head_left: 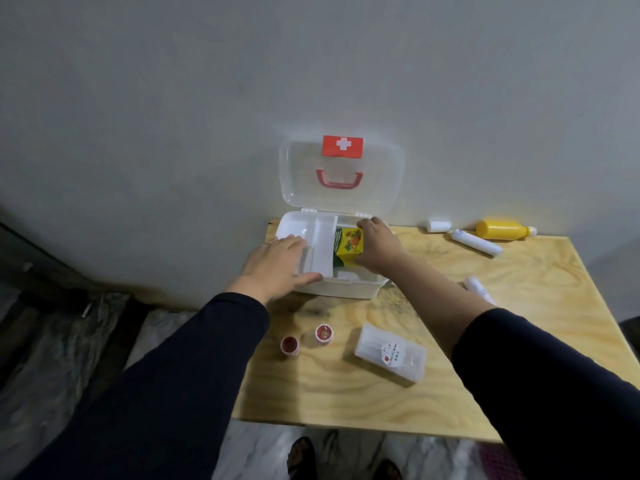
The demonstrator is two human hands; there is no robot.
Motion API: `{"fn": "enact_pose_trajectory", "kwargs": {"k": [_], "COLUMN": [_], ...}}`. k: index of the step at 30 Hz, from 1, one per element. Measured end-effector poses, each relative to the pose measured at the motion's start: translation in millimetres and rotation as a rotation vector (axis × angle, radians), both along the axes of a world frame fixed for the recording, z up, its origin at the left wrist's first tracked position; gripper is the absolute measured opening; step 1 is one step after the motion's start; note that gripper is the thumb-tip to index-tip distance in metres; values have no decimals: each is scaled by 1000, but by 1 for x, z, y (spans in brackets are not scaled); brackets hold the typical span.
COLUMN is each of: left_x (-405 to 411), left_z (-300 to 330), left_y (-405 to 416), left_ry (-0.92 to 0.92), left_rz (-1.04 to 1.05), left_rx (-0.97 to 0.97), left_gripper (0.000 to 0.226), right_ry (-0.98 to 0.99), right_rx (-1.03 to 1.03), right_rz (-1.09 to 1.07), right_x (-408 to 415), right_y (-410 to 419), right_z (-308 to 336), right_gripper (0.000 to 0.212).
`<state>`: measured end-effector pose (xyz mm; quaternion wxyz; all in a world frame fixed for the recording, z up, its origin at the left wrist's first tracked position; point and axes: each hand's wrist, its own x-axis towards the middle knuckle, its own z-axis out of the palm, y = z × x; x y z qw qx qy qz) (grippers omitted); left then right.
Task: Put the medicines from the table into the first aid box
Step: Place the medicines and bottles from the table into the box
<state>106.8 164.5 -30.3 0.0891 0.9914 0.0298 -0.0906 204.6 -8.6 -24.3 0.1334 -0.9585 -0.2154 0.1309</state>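
The white first aid box [349, 292] stands open at the table's far left, its clear lid [381, 181] with a red cross leaning on the wall. My right hand [377, 242] grips a yellow and green medicine carton [348, 249] inside the box. An inner white tray [320, 244] sits over the box's left half. Across that tray and the box's front left edge lies my left hand [277, 268], flat with fingers spread. On the table lie two small red-capped jars [290, 344] [323, 333], a white tube [476, 242], a yellow bottle [502, 229] and a clear plastic case [389, 355].
A small white cap [438, 225] lies by the wall, and another white tube [479, 289] shows partly behind my right forearm. The wooden table [346, 393] ends close to me and at the right. Below its front edge are the floor and my feet [301, 459].
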Motion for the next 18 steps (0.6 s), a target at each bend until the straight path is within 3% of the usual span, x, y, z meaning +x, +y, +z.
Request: {"fn": "enact_pose_trajectory", "kwargs": {"k": [6, 11, 18], "left_x": [0, -2, -1], "left_z": [-4, -4, -6], "left_y": [0, -2, -5], "left_ry": [-26, -23, -27], "left_rz": [-1, 5, 28], "left_rx": [3, -4, -3], "left_gripper": [78, 80, 79], "right_ry": [-29, 62, 22], "right_rx": [6, 96, 211], "right_rz": [-90, -208, -163], "right_x": [3, 3, -11], "right_y": [23, 31, 2], "right_z": [-33, -43, -11], "right_gripper": [48, 57, 59]}}
